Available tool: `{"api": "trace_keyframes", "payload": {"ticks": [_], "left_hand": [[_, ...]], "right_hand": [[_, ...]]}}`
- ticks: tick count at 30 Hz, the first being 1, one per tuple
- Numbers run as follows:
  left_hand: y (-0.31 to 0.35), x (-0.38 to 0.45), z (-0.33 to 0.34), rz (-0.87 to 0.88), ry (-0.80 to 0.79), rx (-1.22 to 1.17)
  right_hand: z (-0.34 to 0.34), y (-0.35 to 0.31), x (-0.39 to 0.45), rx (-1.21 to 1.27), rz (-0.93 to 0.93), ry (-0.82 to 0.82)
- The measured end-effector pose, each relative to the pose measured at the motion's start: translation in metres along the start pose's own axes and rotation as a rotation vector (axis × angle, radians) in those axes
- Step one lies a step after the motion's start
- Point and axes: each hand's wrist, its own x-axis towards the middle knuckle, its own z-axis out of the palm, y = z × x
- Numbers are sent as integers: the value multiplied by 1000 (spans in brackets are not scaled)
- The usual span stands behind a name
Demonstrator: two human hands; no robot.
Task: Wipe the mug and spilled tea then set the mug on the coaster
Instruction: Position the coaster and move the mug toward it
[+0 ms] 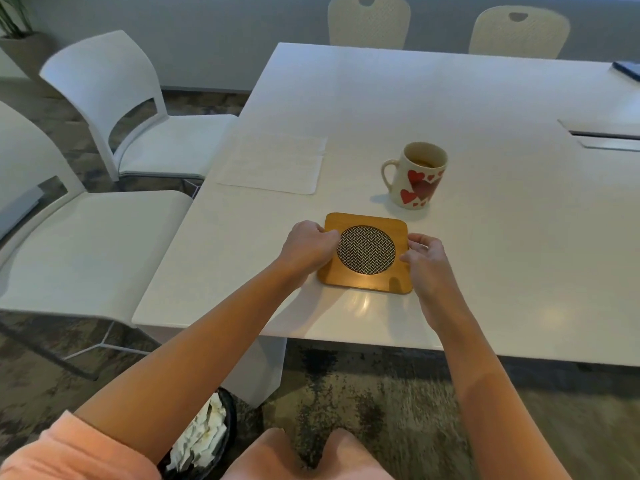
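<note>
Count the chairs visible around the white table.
4. Two white plastic chairs stand along the table's left side, one nearer and one farther. Two cream perforated-back chairs stand at the far edge, one left and one right. Others may sit outside the frame.

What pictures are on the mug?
Red hearts, big and small, on a cream mug. The head view shows them clearly.

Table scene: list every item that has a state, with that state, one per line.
mug: upright on the table, tea inside, not on the coaster
coaster: flat on the table, held at both side edges
left hand: fingers on the coaster's left edge
right hand: fingers at its right edge
paper towel: flat, unused
</note>
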Motion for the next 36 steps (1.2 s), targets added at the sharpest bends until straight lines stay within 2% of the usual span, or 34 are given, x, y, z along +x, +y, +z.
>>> {"api": "trace_keyframes", "payload": {"ticks": [11,19,26,30,36], "left_hand": [[-1,3,-3,0,-16,9],[4,9,-7,15,31,93],[15,24,-4,167,170,206],[31,35,9,319,171,175],[55,62,29,425,142,173]], "right_hand": [[-2,9,4,-78,-44,-19],[-8,7,14,-126,-101,12],[-26,0,36,-180,-182,74],[-34,-7,56,-183,-236,67],[-41,-22,101,-295,-290,58]]}}
